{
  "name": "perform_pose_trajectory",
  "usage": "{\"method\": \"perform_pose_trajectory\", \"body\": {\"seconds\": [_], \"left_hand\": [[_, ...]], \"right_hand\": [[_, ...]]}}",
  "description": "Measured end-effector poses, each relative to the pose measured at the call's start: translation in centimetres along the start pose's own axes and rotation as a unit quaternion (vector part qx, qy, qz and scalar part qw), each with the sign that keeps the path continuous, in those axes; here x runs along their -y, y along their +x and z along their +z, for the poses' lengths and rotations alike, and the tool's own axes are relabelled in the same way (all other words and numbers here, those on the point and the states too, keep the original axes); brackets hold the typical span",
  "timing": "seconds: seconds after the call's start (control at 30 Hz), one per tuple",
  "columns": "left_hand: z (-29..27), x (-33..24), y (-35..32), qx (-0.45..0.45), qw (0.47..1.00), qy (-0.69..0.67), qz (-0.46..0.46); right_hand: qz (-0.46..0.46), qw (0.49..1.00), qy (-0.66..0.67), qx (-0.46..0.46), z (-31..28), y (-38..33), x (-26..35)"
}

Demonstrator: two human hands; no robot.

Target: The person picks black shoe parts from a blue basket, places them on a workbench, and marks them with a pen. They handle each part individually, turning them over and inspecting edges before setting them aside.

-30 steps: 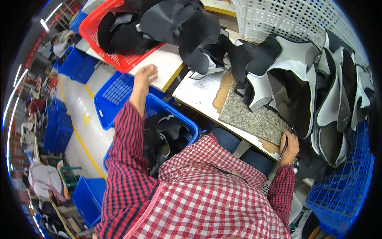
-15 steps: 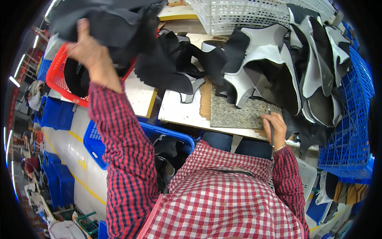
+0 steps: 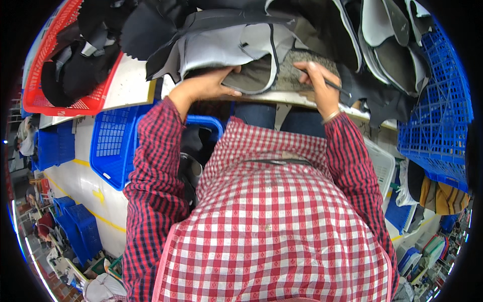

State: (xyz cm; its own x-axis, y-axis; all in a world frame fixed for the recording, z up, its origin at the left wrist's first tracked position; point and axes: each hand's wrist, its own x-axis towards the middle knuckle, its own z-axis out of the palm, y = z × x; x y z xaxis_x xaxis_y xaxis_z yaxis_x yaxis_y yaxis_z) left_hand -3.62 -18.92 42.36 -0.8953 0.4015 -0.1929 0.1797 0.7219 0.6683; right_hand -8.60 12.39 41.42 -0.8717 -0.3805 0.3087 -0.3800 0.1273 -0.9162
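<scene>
My left hand [image 3: 206, 85] presses down on a grey and black shoe upper piece [image 3: 236, 50] that lies on the speckled stone slab [image 3: 297, 75] at the table's front edge. Its fingers grip the piece's near edge. My right hand [image 3: 317, 83] rests on the slab beside it and holds a thin dark pen-like tool [image 3: 332, 85], tip pointing right. Both forearms wear red checked sleeves.
A red basket [image 3: 60, 100] of black pieces sits on the table at left. Blue crates [image 3: 115, 146] stand below left, one holding dark pieces [image 3: 193, 151]. More grey and black uppers [image 3: 382, 40] pile at right, beside a blue basket [image 3: 437, 110].
My left hand has come down from the raised pile at the far left and now holds a grey piece on the slab. My right hand shifted in beside it.
</scene>
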Motion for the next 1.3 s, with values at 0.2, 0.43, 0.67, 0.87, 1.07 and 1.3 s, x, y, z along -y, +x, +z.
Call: {"method": "perform_pose_trajectory", "body": {"seconds": [0.2,0.43,0.67,0.87,1.07,1.3], "left_hand": [[5.4,-1.6,3.5,-0.160,0.973,0.163,-0.029],[5.6,4.3,7.2,-0.327,0.914,0.224,0.089],[5.1,7.4,9.6,-0.212,0.957,0.188,-0.061],[5.3,6.7,8.9,-0.242,0.961,0.123,-0.045],[4.3,6.0,8.1,-0.195,0.973,0.098,-0.071],[4.5,5.6,7.9,-0.232,0.969,0.079,-0.008]], "right_hand": [[0.071,0.975,0.209,-0.012,3.7,1.7,-3.9],[0.022,0.999,0.019,0.019,4.9,2.4,-5.4],[-0.061,0.996,-0.051,-0.029,6.9,3.1,-5.5],[-0.061,0.992,-0.102,-0.049,7.2,2.7,-5.5],[-0.070,0.988,-0.134,-0.028,7.2,3.0,-5.0],[-0.029,0.997,-0.075,-0.021,7.1,3.0,-5.1]]}}
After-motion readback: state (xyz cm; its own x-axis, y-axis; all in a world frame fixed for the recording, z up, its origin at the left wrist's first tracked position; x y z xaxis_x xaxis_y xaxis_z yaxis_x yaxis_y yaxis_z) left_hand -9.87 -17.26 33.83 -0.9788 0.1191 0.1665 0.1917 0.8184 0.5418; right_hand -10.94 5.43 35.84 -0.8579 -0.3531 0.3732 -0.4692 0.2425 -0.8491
